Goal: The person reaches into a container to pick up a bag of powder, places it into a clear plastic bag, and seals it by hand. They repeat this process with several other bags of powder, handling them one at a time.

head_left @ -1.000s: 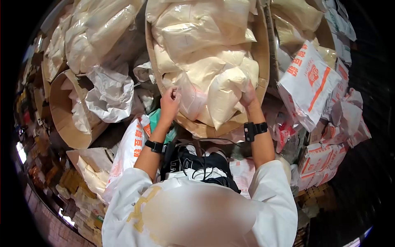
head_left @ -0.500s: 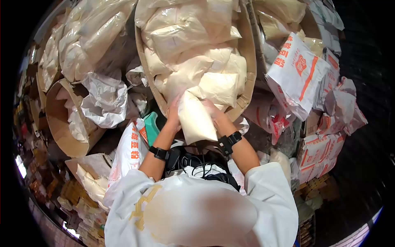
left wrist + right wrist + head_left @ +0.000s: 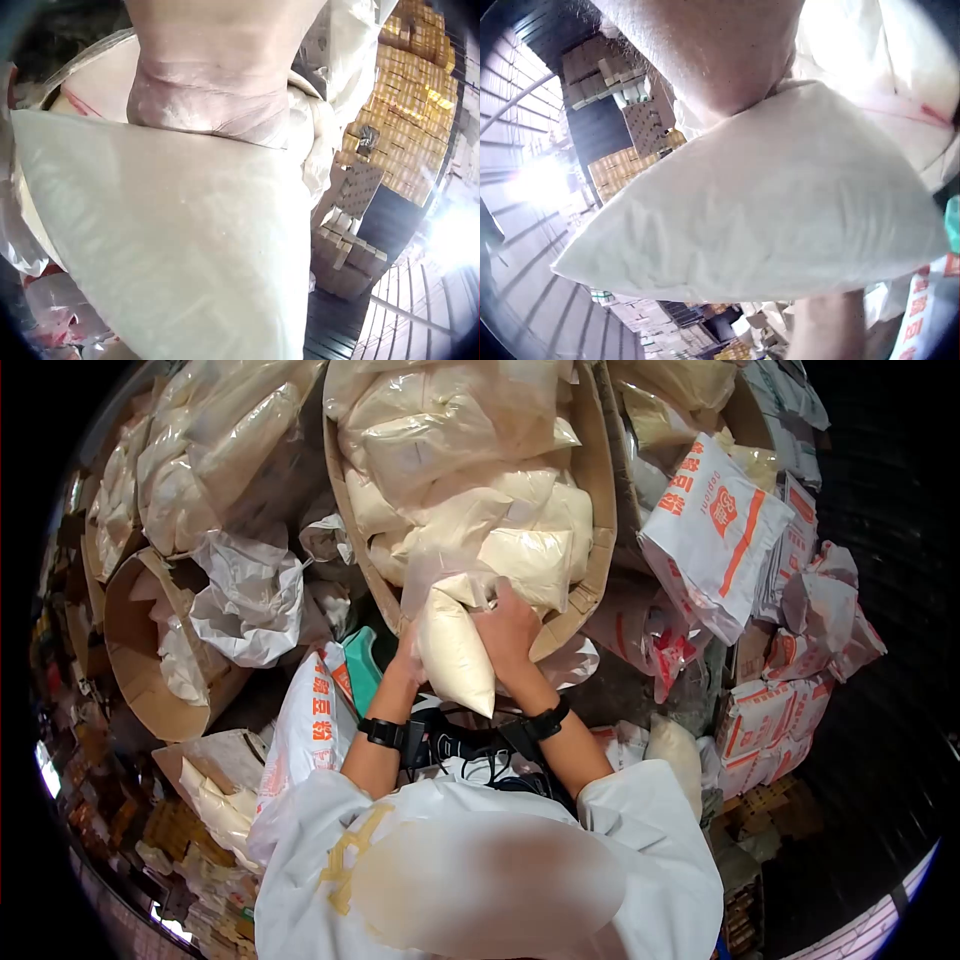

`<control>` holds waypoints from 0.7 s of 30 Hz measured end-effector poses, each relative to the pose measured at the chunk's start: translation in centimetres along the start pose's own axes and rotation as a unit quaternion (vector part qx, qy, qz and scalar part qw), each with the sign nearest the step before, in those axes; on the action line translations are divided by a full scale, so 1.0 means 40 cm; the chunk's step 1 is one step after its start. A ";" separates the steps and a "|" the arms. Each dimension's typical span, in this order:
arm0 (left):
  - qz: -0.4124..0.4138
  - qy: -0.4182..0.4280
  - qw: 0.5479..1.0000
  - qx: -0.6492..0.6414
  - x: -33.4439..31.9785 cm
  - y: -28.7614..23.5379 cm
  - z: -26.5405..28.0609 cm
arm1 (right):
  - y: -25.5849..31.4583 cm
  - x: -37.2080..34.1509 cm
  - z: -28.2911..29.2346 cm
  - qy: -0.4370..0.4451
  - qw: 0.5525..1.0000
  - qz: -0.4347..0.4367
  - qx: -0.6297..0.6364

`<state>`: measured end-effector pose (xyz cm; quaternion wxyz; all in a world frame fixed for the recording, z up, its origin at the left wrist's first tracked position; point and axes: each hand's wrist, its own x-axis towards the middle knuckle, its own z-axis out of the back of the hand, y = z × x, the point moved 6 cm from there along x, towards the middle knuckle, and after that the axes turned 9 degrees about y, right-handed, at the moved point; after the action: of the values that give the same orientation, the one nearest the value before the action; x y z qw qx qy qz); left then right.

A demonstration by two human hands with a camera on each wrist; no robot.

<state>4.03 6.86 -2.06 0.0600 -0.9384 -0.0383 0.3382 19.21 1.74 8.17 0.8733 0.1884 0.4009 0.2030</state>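
A clear plastic bag of cream-coloured powder (image 3: 455, 655) is held at the near end of a big cardboard box (image 3: 345, 525), its pointed corner toward the person. My right hand (image 3: 507, 625) grips its upper right side, fingers bent near the folded top. On the other side my left hand (image 3: 410, 652) holds it, mostly hidden behind the bag. In the left wrist view the heel of the left hand (image 3: 210, 105) lies along the bag's edge, fingers out of sight. The right wrist view has the right hand (image 3: 727, 67) at the bag's upper edge, fingertips hidden.
Similar powder bags (image 3: 430, 445) fill the cardboard box. White sacks with orange print (image 3: 715, 525) are piled at right, and another printed sack (image 3: 310, 710) stands at left beside a green object (image 3: 362, 670). An open carton (image 3: 150, 660) leans at far left.
The powder bag has come out of the box toward the body, and my hands have drawn closer together around it. Since half a second ago it has shifted slightly left, with the right hand higher.
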 end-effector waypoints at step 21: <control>-0.008 -0.042 0.999 0.007 -0.009 -0.037 -0.013 | -0.016 0.072 -0.145 0.266 0.602 -0.050 0.751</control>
<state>4.04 8.25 -1.25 0.0680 -0.9227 -0.0462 0.3767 16.56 3.62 2.54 0.2876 0.6955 0.6356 -0.1720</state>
